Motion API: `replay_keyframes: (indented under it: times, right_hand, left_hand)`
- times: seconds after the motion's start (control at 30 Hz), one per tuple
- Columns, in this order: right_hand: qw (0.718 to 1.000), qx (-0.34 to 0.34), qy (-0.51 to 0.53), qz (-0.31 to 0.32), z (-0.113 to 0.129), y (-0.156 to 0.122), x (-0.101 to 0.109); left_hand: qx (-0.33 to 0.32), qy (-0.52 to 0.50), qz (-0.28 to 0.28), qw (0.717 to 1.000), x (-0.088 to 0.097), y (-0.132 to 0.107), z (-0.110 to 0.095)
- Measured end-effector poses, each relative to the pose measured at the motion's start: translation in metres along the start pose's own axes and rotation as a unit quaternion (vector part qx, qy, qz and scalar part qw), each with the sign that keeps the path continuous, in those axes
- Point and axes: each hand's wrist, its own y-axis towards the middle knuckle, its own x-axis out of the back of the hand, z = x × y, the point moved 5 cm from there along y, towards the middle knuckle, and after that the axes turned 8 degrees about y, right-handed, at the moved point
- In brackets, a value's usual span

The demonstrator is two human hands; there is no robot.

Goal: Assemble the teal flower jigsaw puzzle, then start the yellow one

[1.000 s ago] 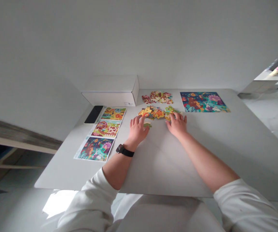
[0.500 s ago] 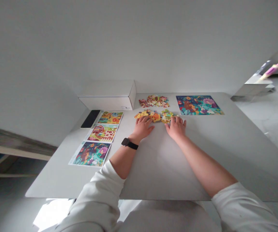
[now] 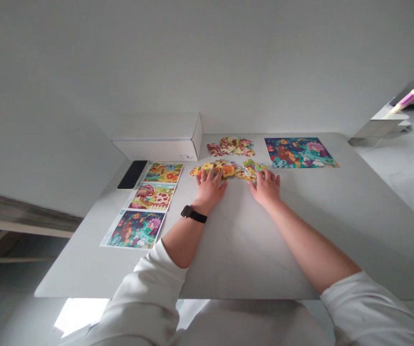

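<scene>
The head camera is looking forward and down across a pale grey surface (image 3: pixel 264 250), with both forearms reaching out of white sleeves (image 3: pixel 145 298). The left hand (image 3: pixel 210 188), with a black wristwatch (image 3: pixel 193 214) on its wrist, is lying palm down with its fingers spread, the fingertips touching the near edge of a loose row of jigsaw pieces (image 3: pixel 226 168) in yellow, orange and green. The right hand (image 3: pixel 265 187) is lying palm down just to the right, its fingers also spread and touching the right end of that row. The hands are apart, with a narrow gap between them, and neither is closing around a piece.

Just beyond the row, a second heap of jigsaw pieces (image 3: pixel 230 146) in red and cream is sitting on the surface. To its right, a finished, brightly coloured jigsaw puzzle (image 3: pixel 299 153) is lying flat. Three picture cards are lying in a column to the left: a farmland scene (image 3: pixel 164 172), a red barn scene (image 3: pixel 152 197) and a dark floral scene (image 3: pixel 135 229). A black smartphone (image 3: pixel 132 174) is lying beside the top card, and a white cardboard box (image 3: pixel 154 150) is standing at the far edge.
</scene>
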Motion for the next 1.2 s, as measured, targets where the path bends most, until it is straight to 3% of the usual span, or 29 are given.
replay_keyframes:
  times: [0.17, 0.37, 0.47, 0.67, 0.93, 1.2]
  right_hand:
    - [1.0, 0.0, -0.005, 0.018, 0.0, 0.0, -0.003]
    - [0.995, 0.077, 0.009, 0.069, 0.012, -0.003, -0.008]
    - [0.991, 0.112, 0.034, 0.062, 0.015, -0.002, -0.007]
    - [0.998, 0.048, 0.04, -0.015, 0.002, 0.004, 0.002]
    - [0.998, 0.036, 0.053, 0.017, 0.003, 0.003, -0.001]
    - [0.997, 0.026, 0.065, -0.016, -0.003, 0.009, 0.002]
  left_hand:
    - [-0.006, -0.004, 0.005, 1.0, 0.001, 0.0, -0.001]
    - [-0.045, -0.012, -0.02, 0.999, 0.004, -0.001, -0.006]
    - [-0.086, -0.021, -0.019, 0.996, 0.006, -0.001, -0.011]
    - [-0.117, -0.024, -0.015, 0.993, 0.004, -0.001, -0.014]
    - [-0.123, -0.039, -0.021, 0.991, 0.0, -0.002, -0.012]
    - [-0.134, -0.055, -0.031, 0.989, -0.003, 0.0, -0.013]
